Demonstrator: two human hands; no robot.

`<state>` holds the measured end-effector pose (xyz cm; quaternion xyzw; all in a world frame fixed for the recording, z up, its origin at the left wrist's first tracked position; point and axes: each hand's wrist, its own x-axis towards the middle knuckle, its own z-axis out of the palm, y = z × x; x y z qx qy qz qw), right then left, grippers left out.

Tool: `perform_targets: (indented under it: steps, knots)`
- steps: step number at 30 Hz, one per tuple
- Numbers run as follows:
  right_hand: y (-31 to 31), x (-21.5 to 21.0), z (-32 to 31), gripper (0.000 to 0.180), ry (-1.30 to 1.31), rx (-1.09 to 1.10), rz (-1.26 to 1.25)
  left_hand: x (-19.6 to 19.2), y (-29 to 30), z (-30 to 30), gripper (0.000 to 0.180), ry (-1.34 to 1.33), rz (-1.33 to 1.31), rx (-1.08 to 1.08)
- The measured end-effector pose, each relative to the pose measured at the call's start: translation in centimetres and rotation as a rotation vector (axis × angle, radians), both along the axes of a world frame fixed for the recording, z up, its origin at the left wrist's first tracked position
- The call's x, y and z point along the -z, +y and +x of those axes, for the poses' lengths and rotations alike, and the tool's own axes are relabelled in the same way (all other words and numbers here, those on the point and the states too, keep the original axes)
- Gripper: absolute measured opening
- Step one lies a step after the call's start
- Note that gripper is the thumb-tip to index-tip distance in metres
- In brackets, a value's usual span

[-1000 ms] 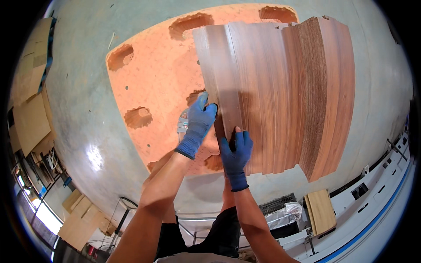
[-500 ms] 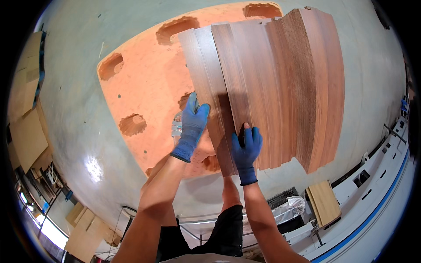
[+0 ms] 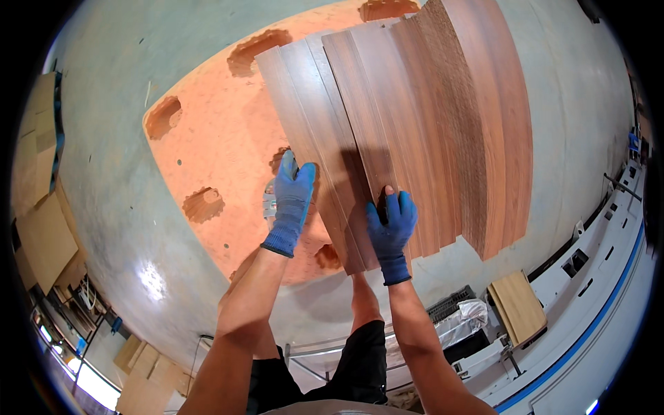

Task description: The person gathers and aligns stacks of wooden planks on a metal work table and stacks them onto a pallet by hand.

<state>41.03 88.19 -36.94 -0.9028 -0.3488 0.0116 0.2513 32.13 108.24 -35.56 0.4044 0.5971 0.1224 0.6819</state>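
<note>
Long brown wood-grain boards (image 3: 429,138) lie side by side in an overlapping stack on an orange wooden pallet (image 3: 235,152). Blue gloves cover both of my hands. My left hand (image 3: 290,200) is closed at the left edge of the outermost board (image 3: 308,117), its thumb against that edge; the fingertips' exact hold is partly hidden. My right hand (image 3: 392,228) grips near the close end of the same board, where a raised seam runs beside the neighbouring board. Its fingers are bent, and one bare fingertip shows.
Several ragged holes, such as one hole (image 3: 204,204), break the pallet's surface. A long white machine (image 3: 574,304) with a blue stripe runs along the right. Light-brown panels (image 3: 515,308) rest by it. More flat sheets (image 3: 48,228) stand at the left over a grey floor (image 3: 111,173).
The view has shifted slightly, so pallet and boards sit a little further left and turned. Both hands keep about the same places on the board.
</note>
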Motion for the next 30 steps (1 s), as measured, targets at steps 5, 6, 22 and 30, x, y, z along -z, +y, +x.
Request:
perform_targets:
  steps: [5,6,22,30]
  knots:
    - [-0.4,0.1,0.4,0.053,0.033,-0.026,0.001,1.7,-0.8,-0.7,0.039,-0.019,0.169,-0.021]
    - [-0.3,0.1,0.4,0.053,0.010,-0.023,0.022,2.1,-0.8,-0.9,0.039,-0.013,0.172,-0.025]
    - [3.7,-2.7,-8.0,0.045,0.141,-0.080,0.053,-4.9,-2.0,-3.6,0.047,-0.220,-0.008,-0.063]
    - [6.7,-3.3,-15.3,0.049,0.239,-0.224,0.082,-2.6,-0.3,-11.3,0.054,-0.051,0.002,-0.249]
